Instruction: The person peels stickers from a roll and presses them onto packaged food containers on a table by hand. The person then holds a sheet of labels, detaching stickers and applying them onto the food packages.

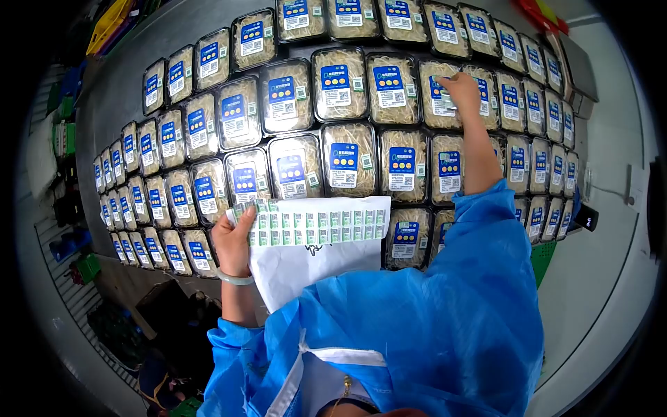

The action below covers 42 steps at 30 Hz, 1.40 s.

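My left hand point(235, 243) pinches the left edge of a sheet of small green-and-white stickers point(316, 224), with white paper point(306, 271) beneath it. Over the back right, my right hand point(460, 90) reaches down with fingers pinched at the blue-and-white label of a packed tray point(439, 117). Something small and pale shows near its fingertips, too small to identify. Rows of black trays under clear film hold pale, thin strands. Many, like one tray point(339, 83) in the middle, bear a small green sticker beside the blue label.
The trays stand on a dark metal table point(104, 132). Yellow and red items point(108, 28) lie beyond its back left. A metal box point(578, 66) stands at the back right. Green crates point(64, 139) are at the far left, and a pale floor point(590, 299) lies at the right.
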Motion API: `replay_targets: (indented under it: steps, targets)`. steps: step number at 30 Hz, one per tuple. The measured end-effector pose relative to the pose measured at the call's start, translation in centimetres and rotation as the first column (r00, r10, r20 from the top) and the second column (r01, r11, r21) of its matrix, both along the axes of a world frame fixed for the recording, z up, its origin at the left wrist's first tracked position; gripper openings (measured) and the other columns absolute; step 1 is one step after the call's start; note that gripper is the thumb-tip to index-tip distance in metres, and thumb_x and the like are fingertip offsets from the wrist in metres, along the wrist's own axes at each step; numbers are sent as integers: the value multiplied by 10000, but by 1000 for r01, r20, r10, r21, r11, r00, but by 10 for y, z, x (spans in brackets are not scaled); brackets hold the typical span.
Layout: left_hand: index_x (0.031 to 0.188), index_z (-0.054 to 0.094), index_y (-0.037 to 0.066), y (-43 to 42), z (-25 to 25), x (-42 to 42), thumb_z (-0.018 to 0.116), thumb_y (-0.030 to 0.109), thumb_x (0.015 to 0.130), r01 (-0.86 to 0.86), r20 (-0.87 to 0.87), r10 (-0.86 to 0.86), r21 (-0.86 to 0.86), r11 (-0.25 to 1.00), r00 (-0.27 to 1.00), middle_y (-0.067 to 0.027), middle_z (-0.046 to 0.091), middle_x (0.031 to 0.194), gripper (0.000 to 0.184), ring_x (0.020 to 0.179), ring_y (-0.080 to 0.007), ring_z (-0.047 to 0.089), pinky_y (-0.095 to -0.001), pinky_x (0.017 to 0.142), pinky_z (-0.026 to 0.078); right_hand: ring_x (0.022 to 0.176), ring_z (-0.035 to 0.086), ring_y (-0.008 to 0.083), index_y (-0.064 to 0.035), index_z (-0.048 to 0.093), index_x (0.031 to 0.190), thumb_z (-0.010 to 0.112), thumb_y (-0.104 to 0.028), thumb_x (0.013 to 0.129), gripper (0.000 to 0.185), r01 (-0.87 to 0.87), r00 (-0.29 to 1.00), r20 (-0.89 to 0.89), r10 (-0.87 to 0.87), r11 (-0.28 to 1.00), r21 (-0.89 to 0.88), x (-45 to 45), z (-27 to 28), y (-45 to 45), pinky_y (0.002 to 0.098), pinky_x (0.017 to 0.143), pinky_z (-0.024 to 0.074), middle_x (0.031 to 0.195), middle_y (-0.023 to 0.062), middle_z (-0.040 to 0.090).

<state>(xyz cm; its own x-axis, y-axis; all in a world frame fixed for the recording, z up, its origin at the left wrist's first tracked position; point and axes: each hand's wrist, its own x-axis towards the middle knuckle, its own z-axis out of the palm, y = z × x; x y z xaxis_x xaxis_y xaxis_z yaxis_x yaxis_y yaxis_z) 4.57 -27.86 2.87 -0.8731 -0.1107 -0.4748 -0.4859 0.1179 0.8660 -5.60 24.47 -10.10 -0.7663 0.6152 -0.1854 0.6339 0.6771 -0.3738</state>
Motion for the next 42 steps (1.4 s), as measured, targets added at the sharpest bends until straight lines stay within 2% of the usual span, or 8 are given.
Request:
replay_targets:
  steps: [1, 4, 8, 14, 19, 22, 26, 42]
  targets:
    - [960, 687, -34, -1, -1, 1, 675, 89, 900, -15, -8, 15, 6, 1000, 1000, -47, 700, 859, 138, 695, -65, 600, -219, 633, 476, 772, 684, 304, -9, 663, 964, 709, -279, 819, 310, -24, 997, 73, 16, 993, 113, 0, 8, -1, 420, 689, 515, 869, 162, 703]
    - [970, 686, -33, -6, -3, 2, 674, 85, 899, -33, 7, 33, 23, 999, 999, -47, 702, 863, 138, 696, -64, 601, -216, 636, 476, 813, 682, 308, -25, 632, 1026, 676, -283, 854, 314, -114, 950, -302, 74, 987, -117, -5, -18, 4, 419, 702, 515, 957, 171, 696]
    - [957, 685, -26, -8, -11, 2, 678, 88, 898, -27, 49, 24, 70, 997, 999, -46, 702, 863, 128, 698, -60, 601, -214, 636, 476, 697, 567, 145, -21, 548, 1107, 634, -198, 883, 298, -231, 953, -299, 45, 747, -623, -24, 8, -74, 298, 619, 472, 909, 114, 657]
    - [941, 682, -19, -13, -5, 1, 681, 90, 896, -19, 24, 17, 92, 996, 1000, -39, 701, 849, 118, 692, -57, 602, -213, 630, 474, 825, 652, 320, 22, 518, 1066, 615, -168, 856, 300, -353, 928, -260, 268, 857, -375, -72, -21, -101, 418, 712, 497, 939, 203, 667]
    - [946, 679, -19, -31, -13, 7, 685, 100, 896, -80, 58, 75, 95, 992, 996, -40, 700, 841, 130, 685, -61, 603, -212, 621, 473, 996, 646, 393, -14, 560, 1066, 727, -336, 780, 462, -327, 941, 107, 321, 944, 44, -79, 11, -104, 471, 828, 522, 1007, 238, 674]
    - [942, 677, -19, -41, -20, 10, 687, 103, 895, -100, 70, 94, 100, 990, 993, -41, 699, 836, 131, 684, -62, 607, -212, 619, 477, 845, 669, 359, -10, 553, 1008, 730, -318, 801, 411, -345, 939, 1, 345, 938, -35, -78, 23, -108, 443, 745, 521, 954, 216, 679]
    - [935, 676, -15, -42, -25, 11, 688, 101, 895, -126, 101, 112, 152, 980, 989, -43, 699, 832, 124, 683, -61, 610, -212, 618, 481, 777, 652, 234, -18, 552, 1020, 752, -221, 806, 357, -412, 910, -260, 322, 765, -495, -91, 19, -148, 349, 677, 500, 865, 145, 642]
    - [889, 661, -9, -72, -38, 22, 703, 116, 887, -156, 120, 139, 145, 977, 983, -37, 693, 810, 131, 675, -54, 600, -207, 600, 468, 868, 663, 298, -4, 566, 1001, 792, -219, 724, 418, -536, 844, -140, 518, 819, -204, -138, 7, -192, 380, 762, 505, 892, 138, 668]
